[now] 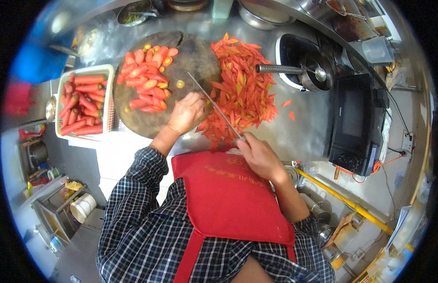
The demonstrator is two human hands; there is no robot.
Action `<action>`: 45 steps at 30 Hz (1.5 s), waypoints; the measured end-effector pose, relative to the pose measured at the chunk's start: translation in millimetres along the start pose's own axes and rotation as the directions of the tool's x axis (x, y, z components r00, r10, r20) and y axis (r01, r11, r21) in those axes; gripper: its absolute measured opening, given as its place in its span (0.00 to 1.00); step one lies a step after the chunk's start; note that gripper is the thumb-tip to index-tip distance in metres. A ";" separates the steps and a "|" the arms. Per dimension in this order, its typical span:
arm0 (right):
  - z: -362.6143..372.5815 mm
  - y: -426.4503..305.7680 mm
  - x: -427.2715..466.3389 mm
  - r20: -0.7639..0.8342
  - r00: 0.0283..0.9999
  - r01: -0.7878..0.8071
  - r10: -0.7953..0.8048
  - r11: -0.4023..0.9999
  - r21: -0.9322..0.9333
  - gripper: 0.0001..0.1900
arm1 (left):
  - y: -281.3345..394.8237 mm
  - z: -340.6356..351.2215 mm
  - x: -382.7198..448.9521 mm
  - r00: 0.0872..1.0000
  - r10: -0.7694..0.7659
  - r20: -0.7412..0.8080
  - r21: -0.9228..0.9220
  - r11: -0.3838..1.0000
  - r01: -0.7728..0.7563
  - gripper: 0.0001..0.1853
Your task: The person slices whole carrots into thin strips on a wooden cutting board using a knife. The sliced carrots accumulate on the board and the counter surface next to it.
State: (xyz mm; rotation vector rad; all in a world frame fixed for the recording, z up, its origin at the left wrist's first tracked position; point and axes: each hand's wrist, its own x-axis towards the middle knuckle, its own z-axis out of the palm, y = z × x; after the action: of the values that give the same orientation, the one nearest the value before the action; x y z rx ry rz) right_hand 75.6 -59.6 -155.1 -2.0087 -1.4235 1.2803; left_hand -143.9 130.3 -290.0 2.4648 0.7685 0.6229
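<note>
My right hand is closed around the handle of a kitchen knife, whose blade slants up and left over the right part of a round wooden chopping board. Beside the blade, my left hand rests on the board with its fingers curled; what lies under them is mostly hidden. Oblique carrot slices are heaped on the board's left half, and a small carrot end piece lies near my left fingers. A large pile of thin-cut carrot pieces covers the metal counter to the board's right, partly reaching its edge.
A white plastic basket of whole peeled carrots stands left of the board. Right of the pile are a black pan on a cooker and a black microwave oven. Metal bowls stand behind. A blurred blue shape is at far left.
</note>
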 end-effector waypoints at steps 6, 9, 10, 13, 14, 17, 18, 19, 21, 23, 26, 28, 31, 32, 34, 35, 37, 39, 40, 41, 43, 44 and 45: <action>-11.7 -20.1 -0.3 -0.030 0.999 0.042 -0.041 0.999 0.032 0.22 | -7.0 4.2 -3.6 0.998 0.039 -0.038 0.022 0.999 -0.039 0.09; -3.5 -7.7 -3.1 -0.027 0.999 0.023 -0.023 1.000 0.019 0.22 | -1.8 4.2 -0.4 0.999 0.015 -0.040 0.008 1.000 -0.014 0.09; 4.6 4.5 9.4 -0.006 1.000 0.008 -0.008 0.999 0.032 0.22 | -2.9 7.7 -1.5 0.999 0.015 -0.037 -0.005 1.000 -0.015 0.08; -6.6 -9.9 12.9 0.021 1.000 0.017 -0.018 0.999 0.050 0.22 | -8.1 9.2 -6.7 0.999 0.015 -0.049 0.000 1.000 -0.015 0.08; -12.6 -19.1 10.0 0.020 0.999 0.030 -0.031 0.998 0.061 0.21 | -6.0 5.9 -6.0 0.998 0.027 -0.061 0.019 0.999 -0.026 0.07; -19.5 -25.0 -6.2 0.015 1.000 0.001 -0.002 0.998 0.070 0.21 | -8.0 8.8 -6.4 0.996 0.032 -0.087 0.021 0.999 -0.031 0.07; -10.2 -14.1 -2.2 0.003 1.000 0.005 -0.005 0.998 0.056 0.21 | -8.8 11.1 -4.0 0.994 0.050 -0.099 0.006 0.999 -0.050 0.07; 6.3 5.1 8.1 -0.003 1.000 0.005 -0.005 0.999 0.036 0.20 | -8.0 14.1 -2.8 0.991 0.062 -0.115 -0.016 0.998 -0.064 0.07; 5.9 9.0 20.0 0.001 1.000 0.023 -0.023 1.000 0.018 0.20 | -5.4 16.1 -4.4 0.995 0.034 -0.090 -0.012 0.999 -0.035 0.07; -7.6 -15.9 16.3 0.017 0.999 0.050 -0.051 0.996 0.074 0.20 | -7.7 8.6 -10.5 0.997 0.018 -0.071 0.033 0.999 -0.015 0.08; -14.0 -23.0 0.7 0.015 0.999 0.028 -0.031 0.991 0.132 0.20 | -8.3 11.4 -7.5 0.994 0.022 -0.108 0.052 0.999 -0.016 0.09; -2.4 -6.0 4.5 0.009 1.000 0.026 -0.028 0.994 0.111 0.20 | -10.6 15.8 -5.6 0.991 0.054 -0.119 0.040 0.998 -0.049 0.09; 14.6 11.2 27.2 0.013 0.999 0.048 -0.049 0.995 0.093 0.20 | -5.7 10.9 -7.0 0.998 0.011 -0.064 0.026 1.000 -0.009 0.10; 9.0 9.1 25.3 0.017 0.999 0.036 -0.038 0.991 0.125 0.20 | -4.4 9.9 -6.5 0.997 -0.014 -0.076 0.001 1.000 0.014 0.10; 3.5 10.2 21.7 -0.008 0.999 0.039 -0.038 0.987 0.157 0.21 | -2.3 9.8 -4.5 0.993 -0.068 -0.099 -0.050 0.997 0.063 0.11; 4.7 18.5 15.6 -0.040 0.998 0.052 -0.047 0.986 0.156 0.21 | -2.9 9.3 -2.5 0.991 -0.052 -0.119 -0.035 0.998 0.049 0.12; 3.2 22.6 5.0 -0.073 0.997 0.023 -0.012 0.988 0.154 0.21 | 0.3 4.8 -0.9 0.988 -0.032 -0.149 -0.013 0.999 0.031 0.12; -2.2 19.4 -3.2 -0.091 0.994 -0.049 0.063 0.988 0.146 0.21 | -0.7 -3.2 4.3 0.991 -0.063 -0.117 0.012 0.998 0.065 0.13; -3.9 19.3 -5.3 -0.059 0.994 -0.081 0.090 0.986 0.143 0.21 | -1.0 -5.0 5.7 0.992 -0.077 -0.101 0.025 0.996 0.080 0.13; -5.1 19.4 -7.1 -0.025 0.993 -0.112 0.116 0.984 0.138 0.22 | 0.1 -2.2 3.7 0.980 -0.151 -0.128 0.037 0.987 0.157 0.12; -3.1 21.3 -7.5 -0.019 0.994 -0.104 0.107 0.985 0.137 0.22 | 10.3 2.6 3.7 0.938 -0.288 -0.191 0.052 0.952 0.303 0.10; 3.1 25.1 -7.8 -0.042 0.996 -0.066 0.073 0.988 0.143 0.23 | 17.1 4.2 2.3 0.923 -0.331 -0.198 0.048 0.937 0.346 0.09; 7.6 26.2 -8.1 -0.059 0.998 -0.029 0.038 0.988 0.150 0.23 | 20.2 7.1 1.1 0.913 -0.358 -0.198 0.015 0.930 0.368 0.09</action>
State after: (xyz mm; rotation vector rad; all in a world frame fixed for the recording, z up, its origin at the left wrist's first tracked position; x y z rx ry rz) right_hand 83.0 -79.4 -174.2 -1.9627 -1.2331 1.2862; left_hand -131.2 114.2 -283.9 2.2396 1.2973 0.7090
